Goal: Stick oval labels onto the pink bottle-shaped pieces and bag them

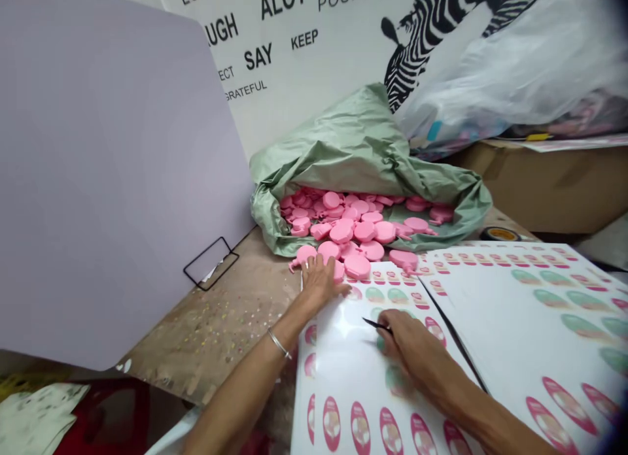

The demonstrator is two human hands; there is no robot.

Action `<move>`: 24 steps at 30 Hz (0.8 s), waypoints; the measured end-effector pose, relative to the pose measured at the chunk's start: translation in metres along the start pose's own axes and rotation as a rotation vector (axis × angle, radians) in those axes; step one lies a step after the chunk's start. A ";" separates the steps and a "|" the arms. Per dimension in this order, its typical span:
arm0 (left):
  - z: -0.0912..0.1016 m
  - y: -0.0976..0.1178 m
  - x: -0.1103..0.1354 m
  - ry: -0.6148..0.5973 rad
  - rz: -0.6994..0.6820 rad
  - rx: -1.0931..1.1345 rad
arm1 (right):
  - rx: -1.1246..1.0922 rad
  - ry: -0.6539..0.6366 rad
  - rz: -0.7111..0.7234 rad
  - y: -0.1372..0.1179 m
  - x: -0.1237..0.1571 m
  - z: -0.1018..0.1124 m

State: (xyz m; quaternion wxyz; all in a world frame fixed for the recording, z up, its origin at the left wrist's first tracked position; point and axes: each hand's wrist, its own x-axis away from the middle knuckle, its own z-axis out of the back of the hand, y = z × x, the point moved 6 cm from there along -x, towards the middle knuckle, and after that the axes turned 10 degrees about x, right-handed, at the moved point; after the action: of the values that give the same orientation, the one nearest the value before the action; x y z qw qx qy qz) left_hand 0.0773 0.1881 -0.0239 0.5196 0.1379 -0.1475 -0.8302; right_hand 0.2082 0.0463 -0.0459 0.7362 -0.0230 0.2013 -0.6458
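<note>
My left hand (320,282), with a silver bangle at the wrist, reaches to the front of a pile of round pink plastic pieces (342,231) with small tabs. Its fingers are stretched out over the nearest pieces and its thumb points right; whether it grips one I cannot tell. In my right hand (407,340) is a pair of dark, pointed tweezers (375,324), tip toward the left. That hand is over a white sticker sheet (343,376) printed with pink and green ovals. Part of the sheet's middle has no stickers on it.
A green bag (343,148) lies on its side, pink pieces spilling from its mouth. Another sticker sheet (500,311) lies at right, near a tape roll (500,235). A cardboard box (549,187) stands behind. A pale panel (112,167) and black wire frame (210,264) are left.
</note>
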 end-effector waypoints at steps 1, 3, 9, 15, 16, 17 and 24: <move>-0.002 0.001 -0.002 -0.037 -0.011 0.000 | -0.070 -0.032 -0.082 0.009 0.014 0.006; 0.001 0.002 -0.002 -0.038 -0.035 0.010 | -0.221 -0.064 -0.262 0.029 0.040 0.017; 0.022 0.035 0.066 0.065 -0.286 0.115 | -0.836 0.027 -0.630 0.046 0.062 0.030; 0.016 0.084 0.170 0.037 -0.521 0.385 | -1.265 -0.356 -0.545 -0.020 0.059 0.007; 0.016 0.083 0.180 0.057 -0.481 0.463 | -1.288 -0.377 -0.558 -0.025 0.066 0.005; 0.015 0.079 0.189 0.091 -0.406 0.568 | -1.315 -0.359 -0.594 -0.028 0.075 0.002; -0.028 0.065 0.229 -0.005 0.276 1.708 | -1.232 -0.226 -0.727 -0.066 0.120 -0.005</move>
State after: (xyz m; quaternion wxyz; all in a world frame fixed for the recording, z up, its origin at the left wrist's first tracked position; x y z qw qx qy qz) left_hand 0.0445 -0.0490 -0.0415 0.3338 0.4600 -0.7375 -0.3648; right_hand 0.1540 -0.0786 -0.0633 0.3443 -0.5658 0.4312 -0.6127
